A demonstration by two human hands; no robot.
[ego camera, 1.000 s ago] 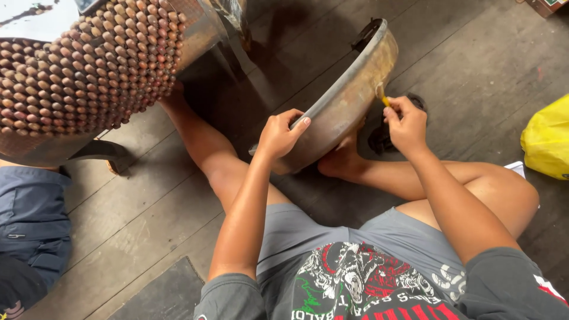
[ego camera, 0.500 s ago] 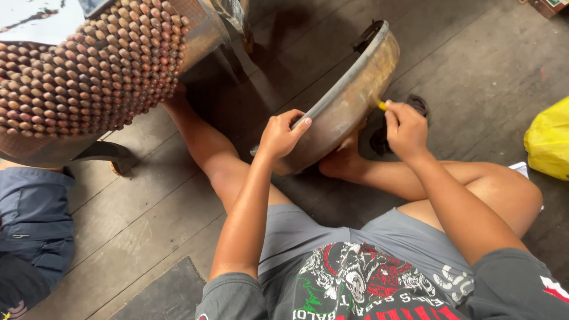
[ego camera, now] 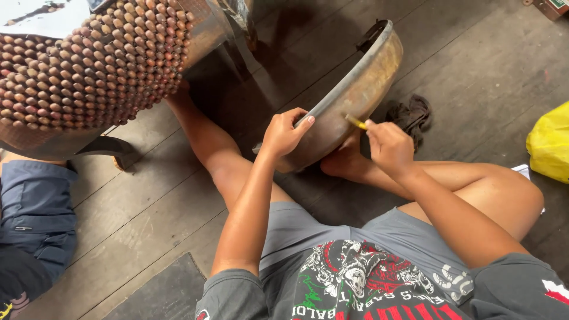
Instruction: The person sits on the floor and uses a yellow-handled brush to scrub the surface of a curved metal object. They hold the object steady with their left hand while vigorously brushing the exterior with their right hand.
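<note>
A person is sitting on a wooden floor with one big metal pan standing on its edge between their legs. The pan is tilting, with its round back facing the person, and its low rim is resting near one bare foot. The left hand is curling over the near rim of the pan, fingers closed around the edge, holding it steady. The right hand is closing into a tight pinch on one small yellow tool, and the tip of that tool is touching the back of the pan, just right of the left hand. One dark handle is sticking out at the far top of the pan. One dark rag is lying on the floor just right of the pan, behind the right hand. One yellow bag is sitting well to the right of the pan, at the edge of the view. To the left of the pan, one large round thing covered in many small brown beads is filling the top corner; the beads are too many to count. Below it, well left of the pan, another person's leg in blue shorts is showing. One dark mat is lying on the floor near the person's left elbow.
</note>
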